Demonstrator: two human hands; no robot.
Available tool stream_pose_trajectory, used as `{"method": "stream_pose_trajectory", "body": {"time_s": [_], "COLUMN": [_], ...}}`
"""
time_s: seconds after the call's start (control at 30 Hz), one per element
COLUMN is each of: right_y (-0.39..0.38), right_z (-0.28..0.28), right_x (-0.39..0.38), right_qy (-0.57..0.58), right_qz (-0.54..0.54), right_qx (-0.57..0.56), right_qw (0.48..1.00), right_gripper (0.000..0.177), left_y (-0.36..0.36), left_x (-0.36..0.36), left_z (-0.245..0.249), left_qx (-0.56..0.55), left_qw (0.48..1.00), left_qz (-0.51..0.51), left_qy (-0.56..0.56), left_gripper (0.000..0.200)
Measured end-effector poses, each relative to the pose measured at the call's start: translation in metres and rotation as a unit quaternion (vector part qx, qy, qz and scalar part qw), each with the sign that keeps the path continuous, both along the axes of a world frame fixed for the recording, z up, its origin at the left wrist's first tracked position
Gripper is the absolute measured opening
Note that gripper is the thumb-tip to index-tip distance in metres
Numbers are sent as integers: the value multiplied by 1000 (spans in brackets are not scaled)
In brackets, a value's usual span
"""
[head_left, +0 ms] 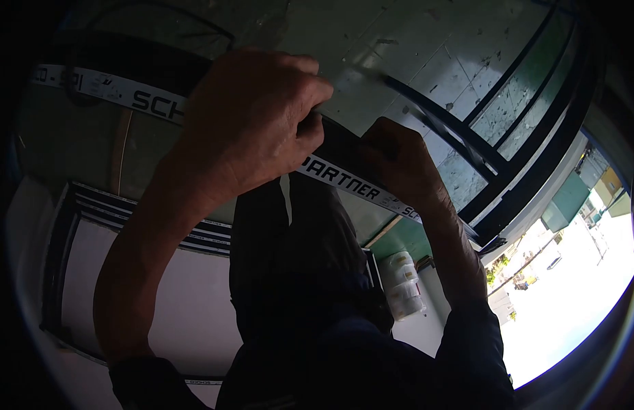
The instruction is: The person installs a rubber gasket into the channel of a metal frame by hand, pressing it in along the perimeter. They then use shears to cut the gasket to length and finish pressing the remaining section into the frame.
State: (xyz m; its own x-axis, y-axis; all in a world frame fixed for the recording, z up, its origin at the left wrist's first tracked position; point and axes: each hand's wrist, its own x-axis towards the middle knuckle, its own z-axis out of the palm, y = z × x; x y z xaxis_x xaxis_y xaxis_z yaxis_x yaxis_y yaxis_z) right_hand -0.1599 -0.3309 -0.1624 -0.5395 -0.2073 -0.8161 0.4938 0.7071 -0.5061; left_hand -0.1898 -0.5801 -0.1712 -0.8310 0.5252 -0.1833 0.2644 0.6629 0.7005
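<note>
A long dark bar [344, 147] with a white printed strip along its side crosses the view from upper left to the right. My left hand [262, 116] is over the bar near the middle, its fingers curled and pressed together; what lies between the fingertips is hidden. Farther right, my right hand [399, 160] bends down onto the bar's top edge with curled fingers. Its fingertips are in shadow, so anything small in them cannot be made out. Letters on the white strip [341, 179] show between the two hands.
Dark frame bars [460, 130] stand at the upper right above a littered, tiled floor [460, 65]. A dark-edged frame with a pale panel [187, 294] is at the lower left. Wrapped white rolls [403, 287] stand beside my legs. Bright outdoor light enters at the right.
</note>
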Motion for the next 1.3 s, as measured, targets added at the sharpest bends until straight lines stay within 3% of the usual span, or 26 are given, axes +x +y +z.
{"method": "stream_pose_trajectory", "body": {"time_s": [0.23, 0.53, 0.63, 0.73, 0.83, 0.97, 1.17, 1.3], "right_y": [-5, -13, -13, -18, -22, -23, -31, -29], "right_z": [-2, -1, -8, -10, -5, -10, -9, -18], "right_x": [13, 5, 5, 1, -2, 4, -3, 4], "right_qy": [77, 88, 82, 86, 32, 106, 120, 129], "right_qz": [-40, 0, -6, -1, -26, -17, 2, -48], "right_qx": [-19, 13, -42, -26, -4, -33, -18, -68], "right_qw": [996, 996, 996, 996, 999, 994, 993, 988], "right_gripper": [15, 16, 14, 17, 19, 21, 16, 15], "left_y": [-1, 1, 0, -1, 0, 0, 0, 0], "left_x": [1, -1, 0, 0, -2, -2, -2, -5], "left_z": [-2, 1, -1, -1, 3, 0, 3, 2], "left_qx": [26, 15, 26, 11, 6, 23, 5, 25], "left_qw": [999, 1000, 999, 1000, 1000, 999, 1000, 1000], "left_qz": [13, 10, 14, 7, -1, 5, -1, -1], "left_qy": [32, 17, 29, 19, 7, 26, -6, 11], "left_gripper": [14, 13, 12, 11, 11, 12, 11, 12]}}
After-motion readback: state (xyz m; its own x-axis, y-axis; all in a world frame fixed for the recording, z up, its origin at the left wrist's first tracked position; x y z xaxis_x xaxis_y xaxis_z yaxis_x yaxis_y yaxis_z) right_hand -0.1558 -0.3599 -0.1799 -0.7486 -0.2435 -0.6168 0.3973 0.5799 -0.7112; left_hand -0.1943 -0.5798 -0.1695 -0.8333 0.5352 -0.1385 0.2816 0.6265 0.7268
